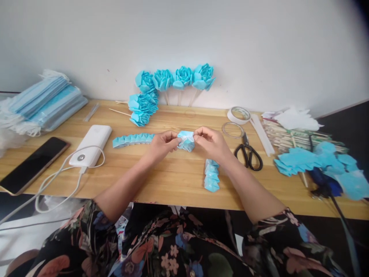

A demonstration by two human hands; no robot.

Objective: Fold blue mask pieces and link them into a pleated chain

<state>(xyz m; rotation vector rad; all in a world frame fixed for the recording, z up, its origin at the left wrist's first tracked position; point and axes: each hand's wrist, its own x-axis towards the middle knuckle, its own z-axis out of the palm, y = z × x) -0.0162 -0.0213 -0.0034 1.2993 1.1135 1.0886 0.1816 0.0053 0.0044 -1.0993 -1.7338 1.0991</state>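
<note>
Between my two hands, a small blue folded paper piece [186, 144] is held up over the middle of the wooden table. My left hand [166, 142] pinches its left side with thumb and forefinger. On its right edge, my right hand [208, 140] pinches it the same way. To the left lies a pleated blue paper strip [132, 140], its right end close to my left hand. A shorter stack of folded blue pieces [211, 176] rests below my right wrist. Several finished blue paper roses [178, 78] on thin sticks stand against the wall.
At left are a stack of face masks [47, 102], a phone [33, 164] and a white power bank [91, 146] with a cable. On the right lie black-handled scissors [248, 156], a tape roll [238, 115], white strips [262, 134] and a pile of blue paper pieces [300, 161].
</note>
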